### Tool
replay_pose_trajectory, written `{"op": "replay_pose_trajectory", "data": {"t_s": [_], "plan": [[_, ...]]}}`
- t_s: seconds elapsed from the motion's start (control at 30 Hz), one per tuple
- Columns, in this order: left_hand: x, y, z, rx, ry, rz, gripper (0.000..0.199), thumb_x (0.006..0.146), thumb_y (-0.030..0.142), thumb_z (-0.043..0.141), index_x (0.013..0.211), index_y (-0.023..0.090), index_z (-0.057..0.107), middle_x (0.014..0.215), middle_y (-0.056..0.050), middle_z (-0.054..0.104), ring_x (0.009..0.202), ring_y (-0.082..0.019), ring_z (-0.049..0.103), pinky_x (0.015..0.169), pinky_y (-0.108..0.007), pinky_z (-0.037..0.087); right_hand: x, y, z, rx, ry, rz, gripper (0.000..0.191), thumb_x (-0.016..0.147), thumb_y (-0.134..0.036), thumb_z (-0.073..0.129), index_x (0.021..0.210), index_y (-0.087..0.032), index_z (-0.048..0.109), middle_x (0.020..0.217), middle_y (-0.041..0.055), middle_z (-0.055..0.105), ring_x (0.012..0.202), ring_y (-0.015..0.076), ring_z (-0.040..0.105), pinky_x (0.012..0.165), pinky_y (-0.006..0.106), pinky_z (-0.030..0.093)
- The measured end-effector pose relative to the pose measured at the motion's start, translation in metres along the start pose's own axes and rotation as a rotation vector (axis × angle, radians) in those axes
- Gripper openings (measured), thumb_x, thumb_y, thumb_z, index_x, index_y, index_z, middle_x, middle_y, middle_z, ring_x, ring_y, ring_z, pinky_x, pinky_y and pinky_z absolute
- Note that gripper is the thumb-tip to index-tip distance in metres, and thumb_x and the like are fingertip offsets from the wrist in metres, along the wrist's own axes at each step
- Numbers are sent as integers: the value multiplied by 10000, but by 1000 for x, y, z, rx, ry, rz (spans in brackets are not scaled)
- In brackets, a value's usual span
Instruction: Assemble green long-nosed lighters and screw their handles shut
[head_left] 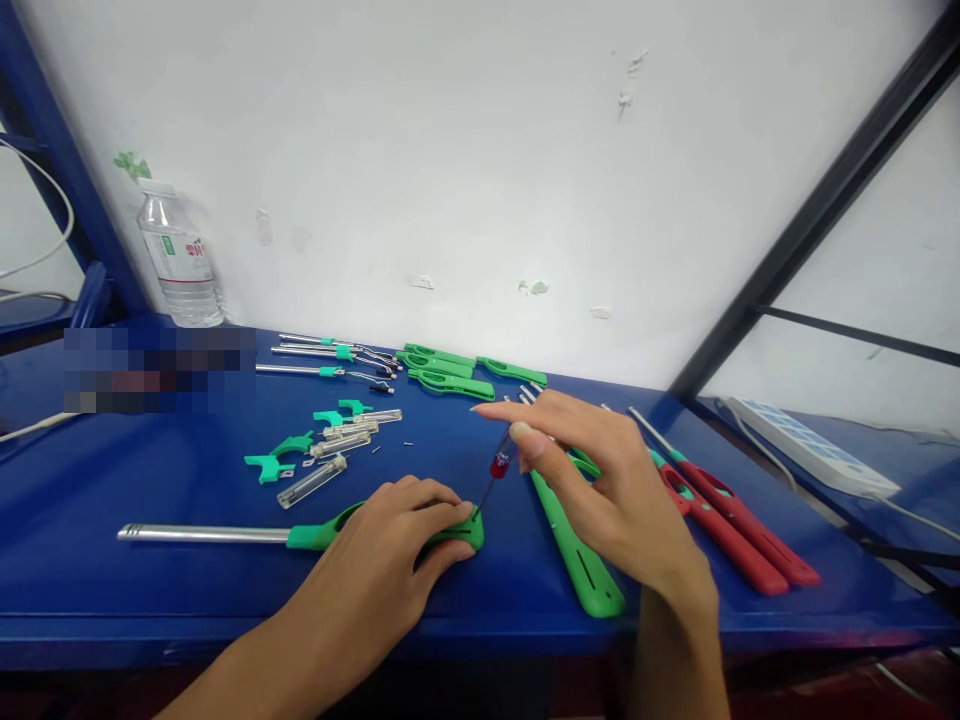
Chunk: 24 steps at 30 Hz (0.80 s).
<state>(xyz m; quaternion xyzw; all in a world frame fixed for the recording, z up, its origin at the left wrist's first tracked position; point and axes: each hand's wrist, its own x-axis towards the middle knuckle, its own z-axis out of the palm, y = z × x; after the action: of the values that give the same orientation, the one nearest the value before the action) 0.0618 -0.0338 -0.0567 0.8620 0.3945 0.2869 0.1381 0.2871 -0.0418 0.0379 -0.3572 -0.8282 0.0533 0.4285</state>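
Note:
A green gas lighter (324, 533) with a long metal tube lies flat near the table's front edge, its tube pointing left. My left hand (397, 535) is closed over its handle and presses it to the table. In my right hand (600, 480) is a small screwdriver (501, 462) with a clear and red handle, pinched between thumb and fingers. Its tip meets the handle end of the lighter, beside my left fingertips. My right index finger stretches out over the top of the screwdriver. Another green lighter (574, 545) lies under and beside my right hand.
Red lighters (739, 530) lie to the right, near a white power strip (814, 445). Green handle shells (446, 370), metal tubes with wires (300, 370), clear fuel tanks (313, 482) and green triggers (268, 467) lie behind. A water bottle (180, 260) stands at the wall.

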Motion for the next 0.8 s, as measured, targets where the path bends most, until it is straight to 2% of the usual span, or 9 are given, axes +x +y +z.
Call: {"op": "replay_pose_trajectory", "data": {"t_s": [0.07,0.17,0.2,0.33,0.4,0.5,0.57,0.7,0.8], "plan": [[0,0,0,1,-1,2,237,1063,197,731,1255,275,846,1253,-49,835,1137,-316,787,1061,-555,615,0,-3,-1,51,-27,31,251,1158,-239,604,1240,-267,839,865,-10,768,754,167,667,725,308,508],[-1,0,0,8,2,2,242,1055,196,740,1254,279,851,1257,-50,835,1146,-328,786,1024,-550,632,0,-5,0,82,-28,100,104,1100,-276,728,1044,-252,811,835,-23,771,692,143,659,647,280,492],[-1,0,0,11,2,-1,250,1053,194,742,1260,282,851,1265,-51,834,1159,-332,785,1026,-552,632,1,-5,0,91,-19,116,110,1066,-298,785,970,-244,779,810,-31,761,666,135,648,622,273,483],[0,0,0,7,-8,-17,278,1049,187,748,1293,279,846,1294,-54,831,1200,-343,775,1046,-564,628,0,-4,4,122,16,126,345,968,-333,901,796,-238,618,738,-52,712,622,117,613,587,260,465],[1,1,-1,0,-22,-24,273,1054,188,743,1290,279,848,1294,-54,830,1185,-340,776,1047,-575,625,0,-4,4,118,-1,133,298,995,-297,856,817,-239,625,744,-50,711,613,113,610,582,256,467],[0,2,-1,-4,-28,-27,268,1060,186,735,1285,279,848,1291,-54,831,1167,-333,780,1060,-587,617,0,-5,3,143,-32,147,94,1022,-254,802,977,-244,720,737,-57,689,611,119,626,573,248,475],[0,2,-1,3,-17,-22,262,1058,189,737,1277,278,850,1293,-55,832,1175,-335,779,1054,-577,621,0,-6,1,166,-53,150,45,1031,-263,807,1018,-249,766,714,-61,676,600,121,616,577,249,475],[0,2,-1,20,0,-13,249,1054,202,747,1266,276,853,1273,-63,836,1165,-338,780,1016,-545,634,-1,-6,-2,258,-129,174,206,1079,-341,772,907,-236,814,751,-30,749,569,119,621,598,268,489],[0,2,-2,1,-10,-16,240,1063,199,735,1260,274,850,1269,-58,832,1152,-325,777,1024,-543,625,-2,-8,-3,331,-133,196,329,1178,-411,599,1066,-246,859,700,-29,749,630,145,693,683,280,527]]}}
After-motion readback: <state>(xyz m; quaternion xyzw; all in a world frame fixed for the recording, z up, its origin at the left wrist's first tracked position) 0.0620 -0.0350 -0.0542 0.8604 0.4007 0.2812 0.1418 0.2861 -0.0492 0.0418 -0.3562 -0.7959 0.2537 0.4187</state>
